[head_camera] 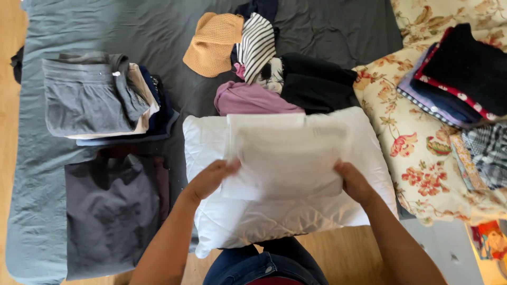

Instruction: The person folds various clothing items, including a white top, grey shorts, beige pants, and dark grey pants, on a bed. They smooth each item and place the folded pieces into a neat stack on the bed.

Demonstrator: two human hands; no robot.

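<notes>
left hand (211, 178) – grip closed on white folded cloth (288, 158) | right hand (353, 182) – grip closed on opposite edge | white pillow (211, 142) beneath | clothes pile (264, 74) beyond

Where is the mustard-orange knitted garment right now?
In the head view, the mustard-orange knitted garment lies at top centre on the grey bedsheet, just left of the black-and-white striped cloth.
</notes>
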